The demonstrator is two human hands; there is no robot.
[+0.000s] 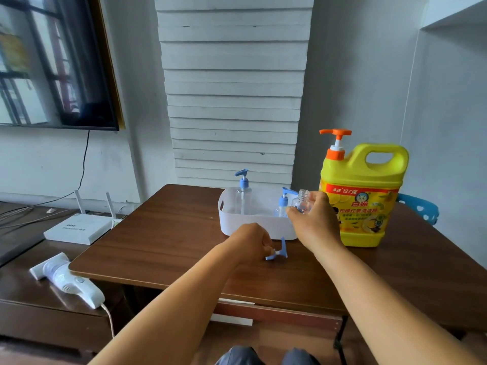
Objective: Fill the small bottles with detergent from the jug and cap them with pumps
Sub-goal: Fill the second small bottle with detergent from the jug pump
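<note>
Yellow jug [361, 196], labelled "127克" and "白猫", stands on the brown counter [163, 233] beside the white tub [237, 222], while the right hand [313, 219] grips an uncapped clear bottle [303, 201] above the tub's edge and the left hand [250, 241] pinches a blue pump [279, 251] on the counter.

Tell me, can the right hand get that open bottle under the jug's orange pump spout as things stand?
Probably yes. The right hand grips the uncapped bottle beside the jug, and nothing stands between it and the raised orange pump.
</note>
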